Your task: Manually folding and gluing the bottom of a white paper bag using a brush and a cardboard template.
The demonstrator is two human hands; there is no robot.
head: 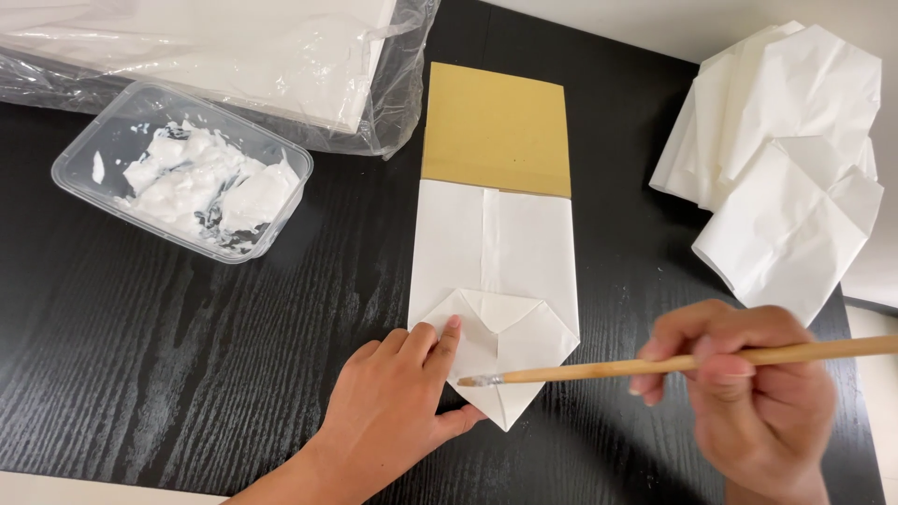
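The folded white paper bag [493, 290] lies flat mid-table, a tan card [496, 128] poking from its far end. The left hand [393, 411] presses its pointed flap with spread fingers; the right hand [748, 397] pinches a wooden brush [655, 363], tip over the flap. 1 tub of white paste [182, 173] sits far left.

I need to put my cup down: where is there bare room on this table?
Bare black table lies below the paste tub, left of the left hand. A narrow strip separates the paper bag from the folded stack. The top left is crowded.
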